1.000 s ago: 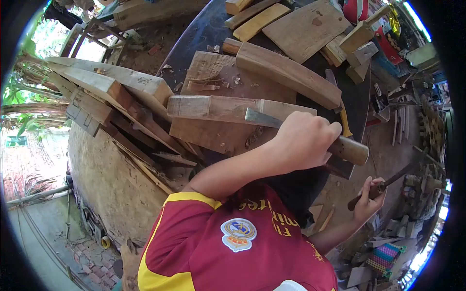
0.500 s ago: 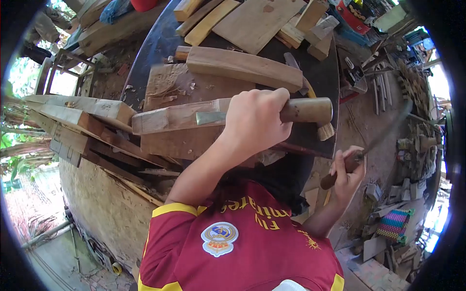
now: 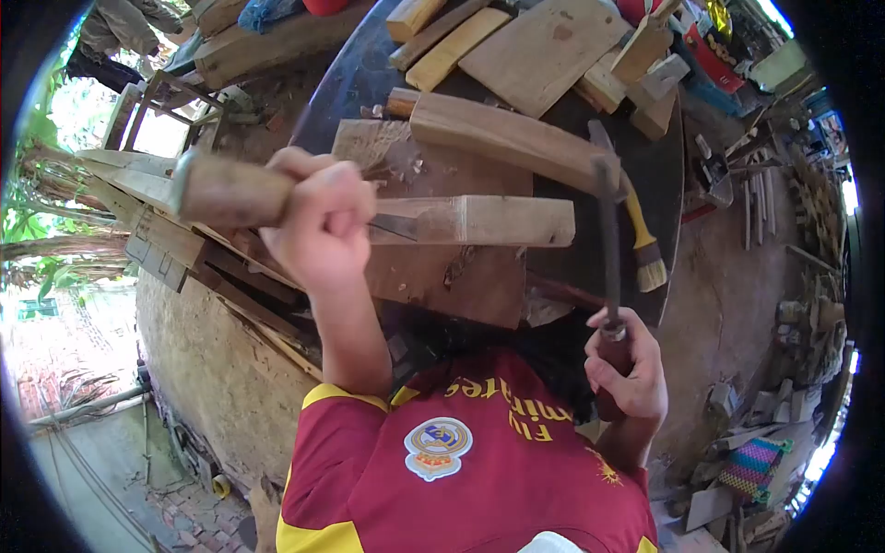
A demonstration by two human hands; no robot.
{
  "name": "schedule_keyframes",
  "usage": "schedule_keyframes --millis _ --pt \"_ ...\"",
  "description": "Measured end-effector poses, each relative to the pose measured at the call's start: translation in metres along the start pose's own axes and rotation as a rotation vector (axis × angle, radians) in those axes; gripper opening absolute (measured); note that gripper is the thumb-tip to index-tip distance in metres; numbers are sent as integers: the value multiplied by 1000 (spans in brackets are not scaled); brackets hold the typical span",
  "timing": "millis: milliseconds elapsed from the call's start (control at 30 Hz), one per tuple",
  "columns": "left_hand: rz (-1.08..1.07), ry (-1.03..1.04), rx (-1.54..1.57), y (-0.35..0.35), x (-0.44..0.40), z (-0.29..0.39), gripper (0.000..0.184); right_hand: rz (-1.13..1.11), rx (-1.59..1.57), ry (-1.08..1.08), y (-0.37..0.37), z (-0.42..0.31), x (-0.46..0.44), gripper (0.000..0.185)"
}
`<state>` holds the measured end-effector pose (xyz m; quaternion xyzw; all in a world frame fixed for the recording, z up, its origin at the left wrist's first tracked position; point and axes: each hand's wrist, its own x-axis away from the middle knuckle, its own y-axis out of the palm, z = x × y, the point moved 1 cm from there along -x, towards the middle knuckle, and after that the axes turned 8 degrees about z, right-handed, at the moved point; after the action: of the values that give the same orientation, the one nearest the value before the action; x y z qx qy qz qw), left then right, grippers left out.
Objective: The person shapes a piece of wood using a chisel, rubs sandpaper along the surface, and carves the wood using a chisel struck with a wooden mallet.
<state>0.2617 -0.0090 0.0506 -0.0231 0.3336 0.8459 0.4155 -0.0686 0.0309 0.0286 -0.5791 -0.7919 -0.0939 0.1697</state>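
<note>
In the head view, my left hand (image 3: pixel 323 221) is closed around a chisel by its thick round wooden handle (image 3: pixel 235 189), which points left and is smeared by motion. Its blade end is mostly hidden; a dark narrow shape shows right of the fist. Beneath and beside this hand lies a squared wooden bar (image 3: pixel 516 221) on a flat board (image 3: pixel 442 290). My right hand (image 3: pixel 631 369) is wrapped around the brown handle of a long dark file (image 3: pixel 610 249), its blade pointing away over the table's right part, past the bar's end.
A yellow-handled brush (image 3: pixel 650 263) lies right of the file. Behind the bar rests a thick curved wood piece (image 3: pixel 507 138). Several boards and offcuts (image 3: pixel 544 55) cover the table's far side. Long beams (image 3: pixel 166 235) stick out at left. Wood shavings lie on the board.
My left hand has moved left, and the chisel's handle now points left instead of right. My right hand has swung the file inward over the table. The view has shifted slightly.
</note>
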Motion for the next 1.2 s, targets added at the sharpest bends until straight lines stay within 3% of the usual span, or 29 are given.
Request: schedule_keyframes --millis 33,67,200,300,467,533,600,700,800,867,967,1067,1200 --pt "-5 -40 71 -10 0 6 22 -55 -3 28 5 -7 2 47" --pt "-8 -76 146 -18 -1 11 23 -181 71 84 6 -13 2 64" --pt "-19 0 105 -40 2 30 26 -445 4 133 18 -22 -9 79" --pt "29 -56 48 -47 5 34 27 -433 -218 137 32 -27 -10 84" --pt "85 -60 72 -58 4 20 25 -323 -269 191 31 -30 -9 93" --pt "30 -48 188 -61 3 20 22 -678 -278 -151 22 -18 -23 96" --pt "-60 -37 341 -66 1 22 18 -900 -344 -264 21 -15 -20 99" --pt "-109 -22 319 -62 1 20 21 -1133 -401 -378 28 -8 -16 99" --pt "-258 -6 278 -58 0 18 18 -818 -239 -480 30 -19 -3 88" --pt "-270 5 274 -49 -2 16 16 -514 -154 -697 42 -23 -8 89" --pt "-299 26 267 -43 -3 7 14 -141 -47 -856 35 -17 -13 88" --pt "-326 13 292 -40 -5 -3 12 524 -7 -799 52 -22 -6 81" --pt "-363 -13 335 -41 -8 -11 11 544 59 -784 36 -42 -4 70"
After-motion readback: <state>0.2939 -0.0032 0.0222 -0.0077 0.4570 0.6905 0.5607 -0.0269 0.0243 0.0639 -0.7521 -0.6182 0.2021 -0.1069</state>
